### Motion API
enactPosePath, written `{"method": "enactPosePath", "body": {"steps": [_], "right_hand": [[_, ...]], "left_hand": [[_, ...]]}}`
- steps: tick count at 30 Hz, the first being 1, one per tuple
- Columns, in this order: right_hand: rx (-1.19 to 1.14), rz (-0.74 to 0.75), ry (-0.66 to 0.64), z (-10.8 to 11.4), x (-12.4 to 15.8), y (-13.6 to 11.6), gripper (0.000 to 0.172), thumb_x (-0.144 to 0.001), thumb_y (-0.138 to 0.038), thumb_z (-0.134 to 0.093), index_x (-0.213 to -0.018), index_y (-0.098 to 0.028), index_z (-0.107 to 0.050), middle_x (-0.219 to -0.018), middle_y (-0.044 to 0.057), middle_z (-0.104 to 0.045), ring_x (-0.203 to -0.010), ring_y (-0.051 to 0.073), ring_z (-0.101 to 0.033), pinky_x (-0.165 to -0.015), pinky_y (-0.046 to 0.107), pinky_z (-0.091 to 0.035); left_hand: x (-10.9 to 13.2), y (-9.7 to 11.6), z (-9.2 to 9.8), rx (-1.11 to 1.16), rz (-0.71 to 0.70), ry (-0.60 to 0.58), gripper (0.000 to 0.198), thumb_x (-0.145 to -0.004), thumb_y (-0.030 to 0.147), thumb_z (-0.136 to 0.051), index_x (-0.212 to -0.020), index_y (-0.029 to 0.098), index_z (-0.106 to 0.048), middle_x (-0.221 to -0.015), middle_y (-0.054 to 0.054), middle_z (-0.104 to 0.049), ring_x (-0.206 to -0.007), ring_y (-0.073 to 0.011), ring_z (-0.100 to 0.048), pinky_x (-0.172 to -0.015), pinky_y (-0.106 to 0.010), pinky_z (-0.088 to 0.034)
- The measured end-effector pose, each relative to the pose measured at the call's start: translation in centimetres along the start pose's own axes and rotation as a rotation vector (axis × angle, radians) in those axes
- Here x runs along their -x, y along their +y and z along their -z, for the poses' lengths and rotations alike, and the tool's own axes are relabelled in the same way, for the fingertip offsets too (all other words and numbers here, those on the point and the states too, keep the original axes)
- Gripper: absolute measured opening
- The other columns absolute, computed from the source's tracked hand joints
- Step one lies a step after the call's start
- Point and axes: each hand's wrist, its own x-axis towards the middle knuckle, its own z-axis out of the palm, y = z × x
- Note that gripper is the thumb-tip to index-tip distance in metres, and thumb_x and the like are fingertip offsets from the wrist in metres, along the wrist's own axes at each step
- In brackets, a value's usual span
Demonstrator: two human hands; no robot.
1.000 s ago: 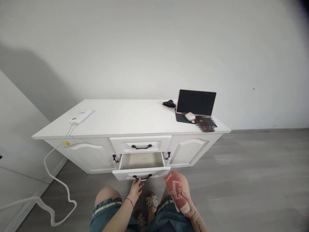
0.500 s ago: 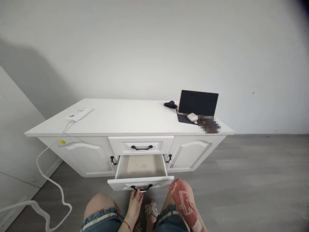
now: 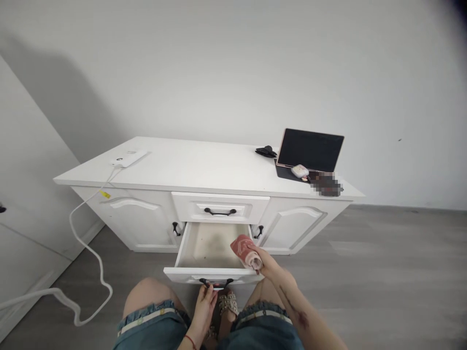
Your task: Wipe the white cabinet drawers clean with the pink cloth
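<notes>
My right hand (image 3: 265, 263) grips a rolled red and white cloth (image 3: 243, 250) and holds it over the right side of the pulled-out lower drawer (image 3: 204, 245), whose inside looks bare. Below it, my left hand (image 3: 205, 305) has its fingers curled round the drawer's black handle (image 3: 216, 282). The upper drawer (image 3: 220, 208) of the white cabinet (image 3: 197, 170) is closed.
On the cabinet top lie a white power strip (image 3: 129, 158) with a cord trailing to the floor (image 3: 83, 243), a black clip (image 3: 266, 151), a propped dark tablet (image 3: 310, 150) and a small white case (image 3: 299, 170). A white door panel stands at left. Grey floor lies to the right.
My right hand has lifted the red cloth from my knee up over the open drawer. The drawer has come out further, my left hand staying on its handle.
</notes>
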Motion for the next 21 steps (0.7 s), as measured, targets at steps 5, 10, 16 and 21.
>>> {"method": "enactPosePath", "body": {"steps": [5,10,16,21], "right_hand": [[0.481,0.088,-0.021,-1.8,-5.2,0.2,0.043,-0.067,-0.026,-0.065,-0.109,-0.016,-0.062,-0.11,0.013,-0.067,-0.106,0.028,-0.06,-0.096,0.043,-0.042],[0.937,0.121,-0.272,-2.6,-4.6,2.4,0.043,-0.054,-0.016,-0.074,-0.097,-0.027,-0.071,-0.112,0.006,-0.068,-0.115,0.035,-0.054,-0.1,0.05,-0.036],[1.244,0.151,-0.435,-4.2,-5.0,3.8,0.043,-0.069,-0.034,-0.07,-0.111,-0.029,-0.067,-0.119,0.007,-0.065,-0.103,0.029,-0.061,-0.086,0.038,-0.047],[1.436,0.213,-0.453,-5.1,-6.0,5.0,0.042,-0.081,-0.022,-0.056,-0.123,-0.028,-0.059,-0.125,0.012,-0.061,-0.103,0.03,-0.062,-0.086,0.046,-0.048]], "left_hand": [[0.5,-0.7,0.9,-0.089,0.025,0.018,0.025,-0.061,0.026,-0.08,-0.077,0.02,-0.062,-0.08,-0.004,-0.073,-0.076,-0.0169,-0.069,-0.087,-0.033,-0.052],[0.9,-0.8,0.9,-0.062,0.02,0.013,0.026,-0.058,0.024,-0.082,-0.073,0.019,-0.062,-0.078,-0.004,-0.072,-0.074,-0.0161,-0.069,-0.079,-0.027,-0.053],[0.8,0.1,-0.4,-0.078,0.125,0.152,0.024,-0.059,0.018,-0.079,-0.076,0.02,-0.062,-0.069,-0.001,-0.073,-0.064,-0.015,-0.069,-0.067,-0.025,-0.054],[0.3,0.5,-0.7,-0.131,0.138,0.183,0.032,-0.055,0.022,-0.083,-0.081,0.018,-0.065,-0.075,-0.003,-0.074,-0.069,-0.0169,-0.071,-0.071,-0.024,-0.054]]}}
